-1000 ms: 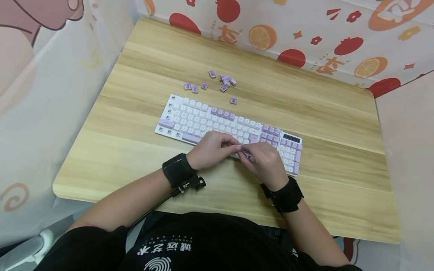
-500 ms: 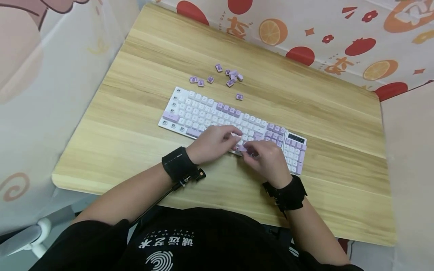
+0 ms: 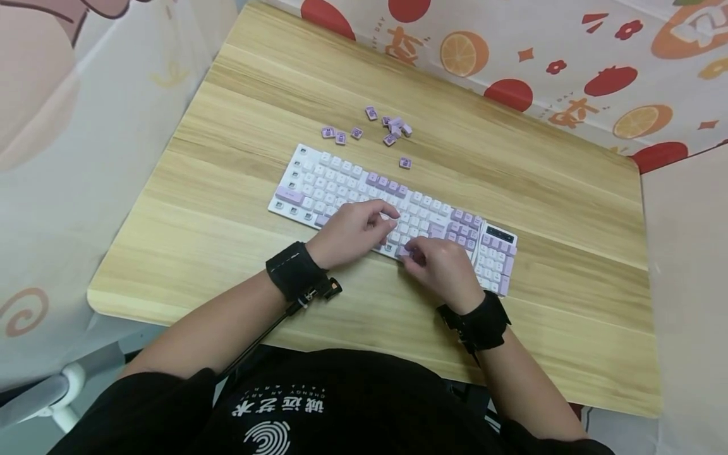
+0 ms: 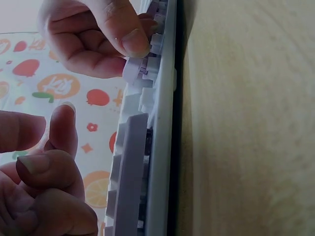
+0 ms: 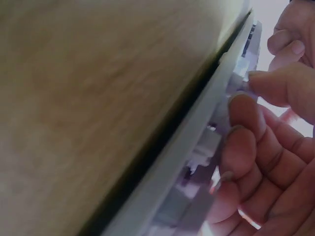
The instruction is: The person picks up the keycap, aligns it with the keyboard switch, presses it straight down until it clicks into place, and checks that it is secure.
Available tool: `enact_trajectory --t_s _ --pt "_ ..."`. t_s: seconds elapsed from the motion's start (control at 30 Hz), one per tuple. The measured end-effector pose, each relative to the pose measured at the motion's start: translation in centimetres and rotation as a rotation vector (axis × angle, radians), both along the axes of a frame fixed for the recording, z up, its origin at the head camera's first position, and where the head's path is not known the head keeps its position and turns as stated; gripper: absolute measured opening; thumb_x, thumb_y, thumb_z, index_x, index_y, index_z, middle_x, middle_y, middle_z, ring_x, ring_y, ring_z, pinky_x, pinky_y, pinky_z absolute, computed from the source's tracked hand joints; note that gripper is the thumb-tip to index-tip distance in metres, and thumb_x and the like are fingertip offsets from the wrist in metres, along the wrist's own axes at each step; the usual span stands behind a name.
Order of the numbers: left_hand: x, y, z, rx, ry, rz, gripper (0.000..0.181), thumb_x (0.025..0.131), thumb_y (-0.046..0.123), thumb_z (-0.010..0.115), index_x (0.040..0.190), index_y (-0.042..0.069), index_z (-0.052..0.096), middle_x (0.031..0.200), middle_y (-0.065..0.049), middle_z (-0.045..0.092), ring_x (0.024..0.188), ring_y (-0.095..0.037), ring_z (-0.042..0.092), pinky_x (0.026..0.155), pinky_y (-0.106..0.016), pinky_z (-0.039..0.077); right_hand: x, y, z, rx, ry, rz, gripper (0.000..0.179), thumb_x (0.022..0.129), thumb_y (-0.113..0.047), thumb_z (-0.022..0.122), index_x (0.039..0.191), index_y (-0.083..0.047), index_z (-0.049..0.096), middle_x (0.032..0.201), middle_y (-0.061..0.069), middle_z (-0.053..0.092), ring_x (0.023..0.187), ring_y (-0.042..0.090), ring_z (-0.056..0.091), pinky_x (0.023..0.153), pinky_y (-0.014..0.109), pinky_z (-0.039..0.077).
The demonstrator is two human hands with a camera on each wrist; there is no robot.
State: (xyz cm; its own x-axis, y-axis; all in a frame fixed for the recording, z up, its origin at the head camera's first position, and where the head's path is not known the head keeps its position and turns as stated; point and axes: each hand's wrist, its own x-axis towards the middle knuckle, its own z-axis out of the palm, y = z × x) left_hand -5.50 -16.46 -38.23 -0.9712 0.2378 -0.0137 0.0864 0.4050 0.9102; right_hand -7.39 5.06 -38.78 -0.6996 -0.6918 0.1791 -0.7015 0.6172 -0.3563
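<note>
A white and purple keyboard [image 3: 347, 183] lies slantwise on the wooden table under both hands. My right hand [image 3: 446, 270] pinches a purple keycap [image 4: 132, 70] between thumb and finger at the keyboard's front row. In the left wrist view that keycap sits tilted against the row, and whether it is fully seated cannot be seen. My left hand [image 3: 354, 232] hovers over the keys just left of it, fingers loosely bent, with nothing between them. Bare key sockets [image 3: 292, 212] show along the keyboard's left end and front left corner.
Several loose purple keycaps [image 3: 392, 126] lie scattered on the table [image 3: 512, 164] behind the keyboard. One single keycap [image 3: 405, 163] lies closer to its back edge. A number pad section [image 3: 493, 262] forms the right end. Printed curtains [image 3: 506, 50] hang around the table.
My hands, earlier together at the fingertips, have parted. The left drew away up and left, while the right brought the keycap down to the front row. The head view shifted slightly.
</note>
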Motion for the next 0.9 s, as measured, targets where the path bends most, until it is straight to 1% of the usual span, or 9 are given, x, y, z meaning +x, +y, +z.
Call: enact_trajectory --t_s 0.23,0.4,0.47,0.53,0.6,0.67,0.7,0.77,0.9 --pt "-0.1 0.0 -0.2 -0.024 0.021 0.007 0.023 0.099 0.023 0.057 0.117 0.010 0.065 0.070 -0.004 0.067 0.055 -0.016 0.054 0.056 -0.032 0.041 -0.6 -0.3 0.9 0.038 -0.115 -0.008 0.009 0.089 -0.020 0.074 0.085 -0.013 0.078 0.078 -0.001 0.074 0.066 0.009 0.066 0.061 0.027 0.052" --pt "-0.2 0.0 -0.4 -0.034 0.032 0.005 0.023 0.099 0.023 0.057 0.116 0.011 0.065 0.069 -0.003 0.065 0.055 -0.016 0.052 0.056 -0.031 0.040 -2.3 -0.9 2.4 0.152 -0.210 -0.041 0.017 0.082 -0.031 0.080 0.081 -0.015 0.075 0.075 -0.004 0.070 0.067 0.012 0.061 0.063 0.030 0.047" --pt "-0.3 0.0 -0.5 -0.038 0.031 0.006 0.022 0.099 0.023 0.057 0.116 0.011 0.066 0.068 -0.002 0.063 0.054 -0.016 0.051 0.055 -0.031 0.040 -3.2 -1.2 2.9 0.216 -0.200 -0.069 0.034 0.074 -0.039 0.086 0.091 -0.014 0.071 0.085 -0.001 0.066 0.077 0.020 0.056 0.069 0.035 0.044" --pt "-0.3 0.0 -0.6 -0.045 0.028 0.009 0.023 0.099 0.023 0.057 0.117 0.011 0.066 0.068 -0.002 0.063 0.054 -0.015 0.050 0.055 -0.030 0.039 -3.9 -1.6 3.4 0.287 -0.159 -0.082 0.062 0.066 -0.047 0.089 0.113 -0.015 0.065 0.111 0.008 0.061 0.100 0.029 0.053 0.081 0.043 0.042" --pt "-0.3 0.1 -0.7 -0.051 0.028 0.010 0.023 0.100 0.022 0.057 0.117 0.010 0.066 0.067 -0.001 0.062 0.055 -0.015 0.050 0.055 -0.030 0.040 -4.3 -1.9 3.8 0.355 -0.133 -0.080 0.093 0.061 -0.053 0.090 0.138 -0.019 0.051 0.140 0.015 0.046 0.125 0.037 0.041 0.094 0.056 0.038" --pt "-0.4 0.0 -0.6 -0.054 0.034 0.008 0.023 0.100 0.022 0.057 0.118 0.010 0.066 0.068 -0.001 0.062 0.056 -0.015 0.051 0.056 -0.030 0.041 -4.7 -2.3 4.1 0.417 -0.134 -0.060 0.113 0.061 -0.056 0.089 0.153 -0.024 0.032 0.160 0.016 0.021 0.143 0.042 0.022 0.106 0.067 0.027" --pt "-0.4 0.0 -0.6 -0.055 0.038 0.008 0.024 0.100 0.022 0.056 0.118 0.009 0.066 0.068 0.000 0.062 0.056 -0.015 0.051 0.056 -0.030 0.041 -4.9 -2.4 4.2 0.444 -0.151 -0.049 0.118 0.062 -0.056 0.088 0.157 -0.026 0.024 0.164 0.014 0.011 0.147 0.043 0.016 0.107 0.071 0.022" --pt "-0.5 -0.1 -0.5 -0.056 0.048 0.008 0.024 0.100 0.021 0.056 0.118 0.009 0.066 0.068 0.000 0.061 0.056 -0.014 0.051 0.056 -0.030 0.041 -5.4 -2.8 4.3 0.483 -0.210 -0.040 0.122 0.064 -0.055 0.087 0.158 -0.031 0.013 0.166 0.011 0.003 0.147 0.045 0.015 0.107 0.076 0.017" --pt "-0.6 -0.2 -0.4 -0.059 0.042 0.018 0.023 0.100 0.022 0.056 0.117 0.010 0.066 0.067 0.001 0.059 0.055 -0.014 0.049 0.054 -0.029 0.040 -6.1 -3.3 4.0 0.487 -0.354 -0.052 0.125 0.067 -0.051 0.088 0.157 -0.039 0.002 0.166 0.011 0.008 0.144 0.047 0.024 0.105 0.076 0.021"
